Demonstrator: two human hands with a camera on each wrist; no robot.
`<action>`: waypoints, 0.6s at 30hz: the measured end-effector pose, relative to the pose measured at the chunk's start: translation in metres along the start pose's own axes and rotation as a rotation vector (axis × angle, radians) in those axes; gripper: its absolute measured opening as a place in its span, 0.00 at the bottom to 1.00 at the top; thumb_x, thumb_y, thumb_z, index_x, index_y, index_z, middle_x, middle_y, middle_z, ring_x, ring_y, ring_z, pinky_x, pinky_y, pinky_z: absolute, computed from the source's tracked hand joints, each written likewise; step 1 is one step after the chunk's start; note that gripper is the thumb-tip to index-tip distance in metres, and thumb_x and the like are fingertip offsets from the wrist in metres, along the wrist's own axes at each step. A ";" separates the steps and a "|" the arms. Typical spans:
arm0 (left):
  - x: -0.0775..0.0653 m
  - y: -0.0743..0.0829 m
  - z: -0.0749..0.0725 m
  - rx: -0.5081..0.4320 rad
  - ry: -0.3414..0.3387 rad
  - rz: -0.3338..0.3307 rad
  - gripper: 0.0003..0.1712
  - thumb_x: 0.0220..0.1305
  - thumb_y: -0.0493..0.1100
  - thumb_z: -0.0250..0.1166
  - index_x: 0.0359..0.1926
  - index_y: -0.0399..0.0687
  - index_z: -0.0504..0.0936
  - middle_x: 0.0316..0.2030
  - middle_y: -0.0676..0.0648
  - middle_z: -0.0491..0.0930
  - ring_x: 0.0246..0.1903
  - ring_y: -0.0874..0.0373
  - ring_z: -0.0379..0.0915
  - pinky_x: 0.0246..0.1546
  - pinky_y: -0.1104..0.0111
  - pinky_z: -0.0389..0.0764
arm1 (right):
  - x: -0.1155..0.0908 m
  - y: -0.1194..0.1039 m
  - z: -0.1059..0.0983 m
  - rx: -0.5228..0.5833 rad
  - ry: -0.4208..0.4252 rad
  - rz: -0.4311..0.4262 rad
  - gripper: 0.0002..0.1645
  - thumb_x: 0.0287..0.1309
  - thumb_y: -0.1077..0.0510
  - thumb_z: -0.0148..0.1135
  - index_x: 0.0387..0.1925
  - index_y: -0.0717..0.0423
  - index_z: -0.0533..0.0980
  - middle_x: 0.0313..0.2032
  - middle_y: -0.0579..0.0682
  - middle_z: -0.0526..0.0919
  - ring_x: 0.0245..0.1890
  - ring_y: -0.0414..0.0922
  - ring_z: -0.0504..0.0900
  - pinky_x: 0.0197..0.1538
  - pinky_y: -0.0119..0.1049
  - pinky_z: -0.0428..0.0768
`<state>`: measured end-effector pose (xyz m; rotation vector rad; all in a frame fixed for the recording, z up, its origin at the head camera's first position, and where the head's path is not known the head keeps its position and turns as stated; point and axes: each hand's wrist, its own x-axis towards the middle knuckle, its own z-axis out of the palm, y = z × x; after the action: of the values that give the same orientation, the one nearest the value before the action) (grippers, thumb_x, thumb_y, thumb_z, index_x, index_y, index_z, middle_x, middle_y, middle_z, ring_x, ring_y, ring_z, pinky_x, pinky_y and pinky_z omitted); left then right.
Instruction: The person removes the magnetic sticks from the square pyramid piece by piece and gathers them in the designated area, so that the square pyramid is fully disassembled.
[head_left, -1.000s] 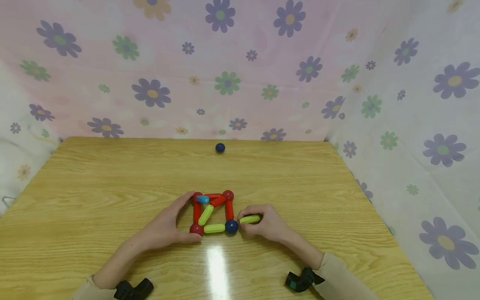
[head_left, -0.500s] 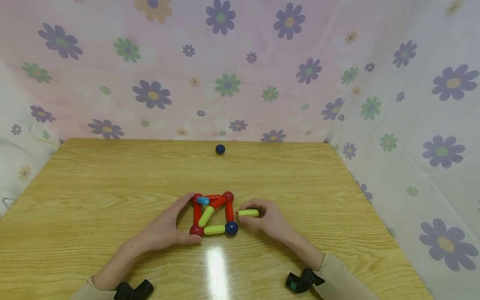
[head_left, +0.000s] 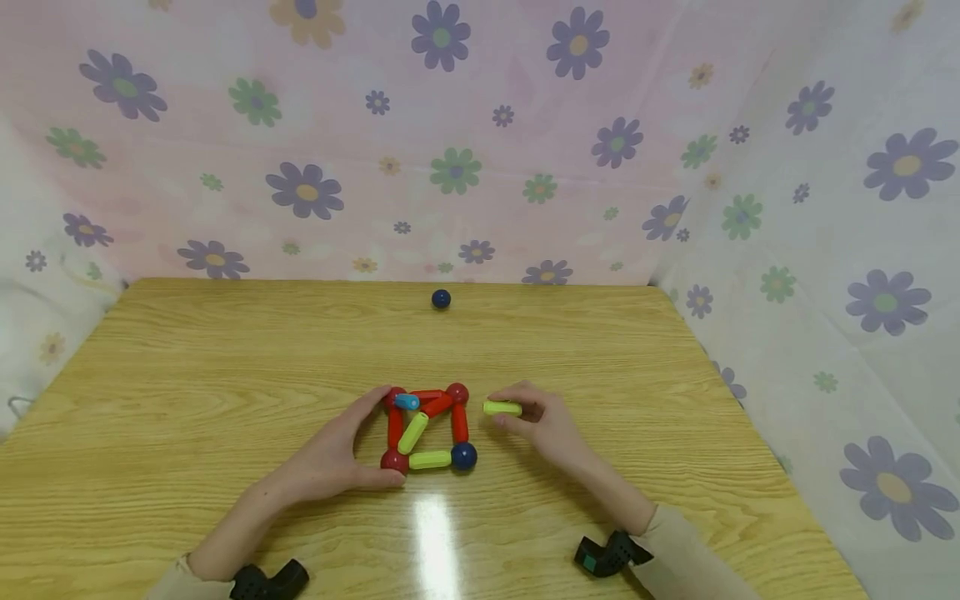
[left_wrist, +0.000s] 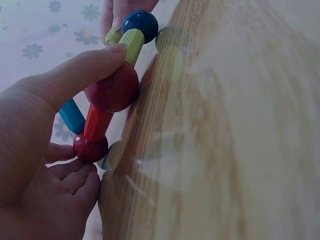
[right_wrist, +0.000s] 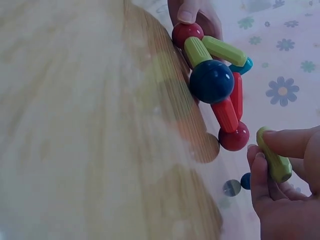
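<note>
Left hand (head_left: 328,461) holds frame (head_left: 417,427), thumb wide of fingers. Right hand (head_left: 547,427) pinches yellow rod (head_left: 501,408), now farther from frame's blue ball (head_left: 464,456).

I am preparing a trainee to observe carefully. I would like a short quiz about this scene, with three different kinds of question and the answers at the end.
1. Open question: what does the right hand hold?
2. True or false: the left hand touches the rod-and-ball frame.
3. Choose one: in the head view, the frame's near right corner ball is A) red, B) dark blue, C) yellow-green.

Key
1. A yellow-green rod, apart from the frame.
2. True: it touches the near left red ball.
3. B.
</note>
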<state>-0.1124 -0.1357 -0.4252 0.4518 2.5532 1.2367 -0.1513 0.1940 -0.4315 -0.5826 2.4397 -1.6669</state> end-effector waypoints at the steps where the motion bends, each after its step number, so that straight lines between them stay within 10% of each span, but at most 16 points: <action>1: 0.000 0.000 0.000 -0.002 0.000 0.001 0.66 0.45 0.65 0.79 0.79 0.58 0.52 0.76 0.42 0.55 0.75 0.37 0.50 0.69 0.38 0.60 | 0.000 0.000 -0.001 0.009 0.003 0.004 0.18 0.60 0.59 0.69 0.52 0.57 0.83 0.47 0.55 0.83 0.44 0.44 0.79 0.43 0.29 0.81; 18: 0.000 -0.001 0.002 0.007 0.015 0.012 0.66 0.44 0.65 0.79 0.78 0.57 0.53 0.76 0.42 0.56 0.74 0.37 0.51 0.69 0.38 0.60 | 0.039 -0.007 -0.024 -0.029 0.144 0.156 0.18 0.59 0.53 0.71 0.49 0.54 0.84 0.46 0.53 0.86 0.39 0.45 0.81 0.41 0.33 0.81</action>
<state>-0.1116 -0.1353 -0.4268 0.4625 2.5714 1.2404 -0.1928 0.1971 -0.4115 -0.2760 2.5372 -1.6667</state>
